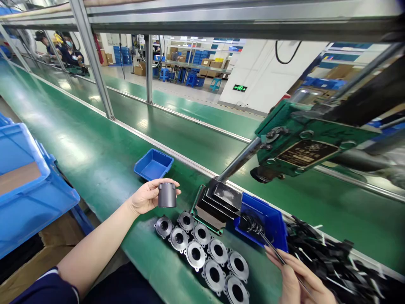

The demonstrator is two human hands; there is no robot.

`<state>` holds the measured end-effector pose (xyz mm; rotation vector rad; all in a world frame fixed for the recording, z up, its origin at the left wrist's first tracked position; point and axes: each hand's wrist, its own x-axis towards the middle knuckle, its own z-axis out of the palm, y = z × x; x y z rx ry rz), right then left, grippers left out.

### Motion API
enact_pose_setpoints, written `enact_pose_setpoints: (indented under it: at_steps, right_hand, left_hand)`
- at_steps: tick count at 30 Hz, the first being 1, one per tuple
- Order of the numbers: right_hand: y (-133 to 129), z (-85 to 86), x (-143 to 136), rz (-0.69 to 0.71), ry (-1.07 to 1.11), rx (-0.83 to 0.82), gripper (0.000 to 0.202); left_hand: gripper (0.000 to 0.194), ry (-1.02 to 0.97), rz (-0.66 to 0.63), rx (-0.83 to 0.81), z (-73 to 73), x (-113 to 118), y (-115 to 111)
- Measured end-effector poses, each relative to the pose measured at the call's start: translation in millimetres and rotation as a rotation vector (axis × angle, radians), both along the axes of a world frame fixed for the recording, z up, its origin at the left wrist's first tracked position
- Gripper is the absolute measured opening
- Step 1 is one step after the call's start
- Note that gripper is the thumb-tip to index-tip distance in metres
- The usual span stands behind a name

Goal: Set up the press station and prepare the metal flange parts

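Note:
My left hand holds a dark grey metal cylinder upright above the green bench, thumb and fingers wrapped round its sides. In my right hand is a pair of slim metal tweezers, pinched between thumb and fingers. Their tip reaches into a dark blue bin, at a cluster of small black ring-shaped parts. Between my hands, several round silver metal flanges with central holes lie in rows on the bench. What the cylinder holds inside cannot be seen.
A green hand press rises at the right, with black metal blocks on its base. Black straps and white ties lie heaped at the right. One small blue bin stands behind my left hand; a large blue crate is at left.

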<state>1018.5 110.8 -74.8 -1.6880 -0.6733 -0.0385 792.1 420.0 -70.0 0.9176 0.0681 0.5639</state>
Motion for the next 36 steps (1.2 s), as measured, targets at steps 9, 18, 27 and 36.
enact_pose_setpoints:
  at_steps: [9, 18, 27, 36]
  right_hand:
    - [-4, 34.9, 28, -0.065, -0.162, -0.074, 0.024]
    - [18, 28.0, 50, 0.217, -0.157, -0.325, 0.024]
    - [26, 21.3, 60, 0.208, -0.185, -0.435, 0.033]
    - [27, 28.0, 58, 0.127, -0.062, -0.359, 0.038]
  left_hand:
    - [0.044, 0.524, 0.298, 0.646, 31.8, 2, 5]
    - [0.047, 0.808, 0.338, 1.418, 17.4, 19, -16]
    - [0.058, 0.921, 0.257, 1.454, 27.2, 11, -20]
    - [0.064, 0.929, 0.275, 1.556, 25.2, 7, -25]
